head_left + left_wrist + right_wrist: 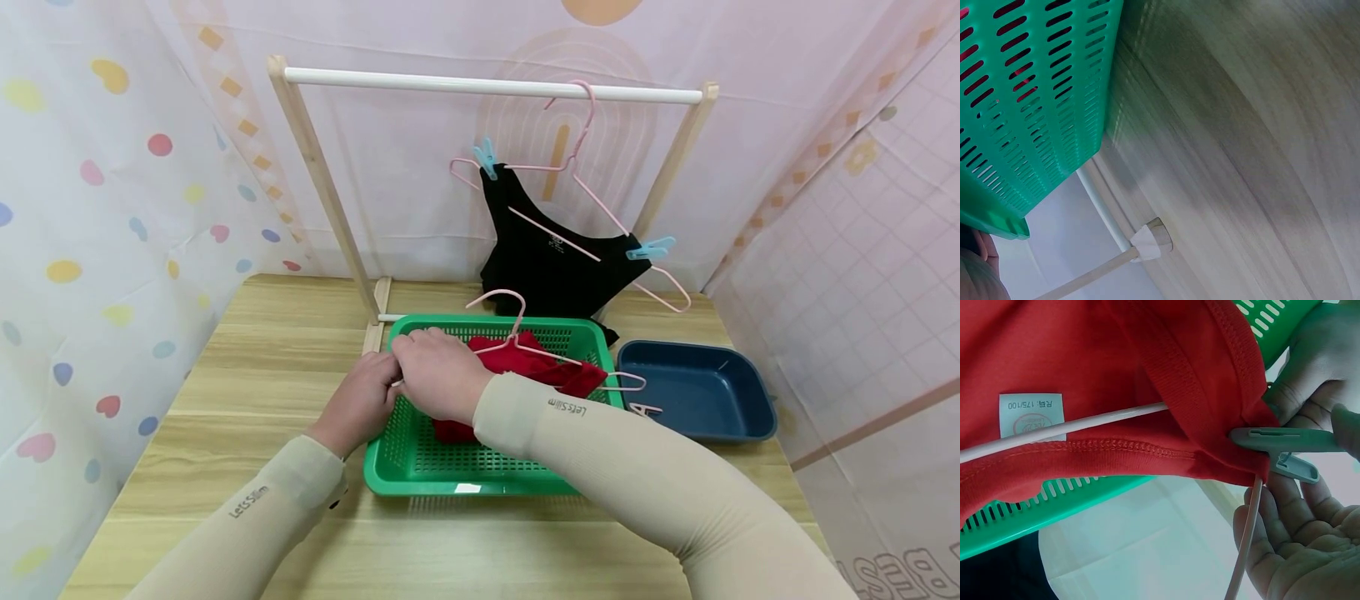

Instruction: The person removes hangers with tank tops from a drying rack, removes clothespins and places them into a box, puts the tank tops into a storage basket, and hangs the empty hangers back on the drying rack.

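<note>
A red tank top [525, 360] lies in the green basket [408, 485] on a pink hanger [514, 337], its hook pointing up. In the right wrist view, a clothespin [1291, 439] sits on the strap of the red tank top [1054, 356] where it crosses the hanger [1110, 417]. My right hand [442, 372] pinches that clothespin, thumb on one arm and fingers below. My left hand [362, 397] grips the strap end beside it, over the basket's left rim. In the head view the hands hide the clothespin; the left wrist view shows mostly the basket's side.
Behind the basket stands a rack with a white bar [450, 82]. A black top [540, 271] hangs there from a pink hanger, held by two light blue clothespins [651, 248]. At the right is a dark blue bin [697, 400] with a small pale clothespin [643, 409] at its left side.
</note>
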`<state>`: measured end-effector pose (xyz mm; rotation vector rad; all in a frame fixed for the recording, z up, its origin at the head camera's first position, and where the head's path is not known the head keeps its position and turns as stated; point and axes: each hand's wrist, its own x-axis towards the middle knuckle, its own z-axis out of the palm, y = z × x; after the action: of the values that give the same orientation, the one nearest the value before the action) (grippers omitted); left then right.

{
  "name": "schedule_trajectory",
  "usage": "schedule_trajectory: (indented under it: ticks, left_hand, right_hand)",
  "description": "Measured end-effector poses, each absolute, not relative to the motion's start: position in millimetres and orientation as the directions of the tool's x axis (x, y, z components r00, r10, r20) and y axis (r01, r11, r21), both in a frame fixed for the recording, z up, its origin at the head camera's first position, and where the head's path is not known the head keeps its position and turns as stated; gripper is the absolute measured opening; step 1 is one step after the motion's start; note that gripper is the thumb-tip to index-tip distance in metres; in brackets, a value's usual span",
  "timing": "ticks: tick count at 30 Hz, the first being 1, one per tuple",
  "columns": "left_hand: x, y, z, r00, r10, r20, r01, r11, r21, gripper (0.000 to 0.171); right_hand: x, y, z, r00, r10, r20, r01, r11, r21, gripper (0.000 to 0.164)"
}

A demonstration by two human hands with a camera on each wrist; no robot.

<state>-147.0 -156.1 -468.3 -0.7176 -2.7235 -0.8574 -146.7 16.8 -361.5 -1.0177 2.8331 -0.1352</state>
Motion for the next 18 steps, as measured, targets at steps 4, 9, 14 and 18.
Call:
schedule_trajectory:
  ticks: [4, 9, 14, 18]
  left_hand:
    - [-146.0, -156.1, -468.0, -0.862, 0.385, 0.33, 0.504, 0.718, 0.48, 0.014]
    - [-145.8, -156.1, -467.9, -0.851, 0.392, 0.348, 0.52, 0.72, 0.46, 0.013]
    - [-145.8, -155.8, -468.0, -0.851, 0.391, 0.35, 0.519, 0.728, 0.447, 0.011]
    - [-145.6, -155.7, -468.1, -0.857, 0.384, 0.344, 0.509, 0.735, 0.447, 0.012]
  right_hand:
    - [-147.5, 18.1, -362.1, -0.768, -0.635, -0.086, -0.622, 0.771, -0.134, 0.024]
    - [-148.5, 19.6, -362.1, -0.771, -0.629, -0.098, -0.616, 0.776, -0.134, 0.019]
    - [-147.4, 20.7, -360.5, -0.765, -0.633, -0.118, -0.63, 0.774, -0.072, 0.025]
    - [-145.4, 21.5, -360.5, -0.761, -0.64, -0.109, -0.64, 0.767, -0.042, 0.024]
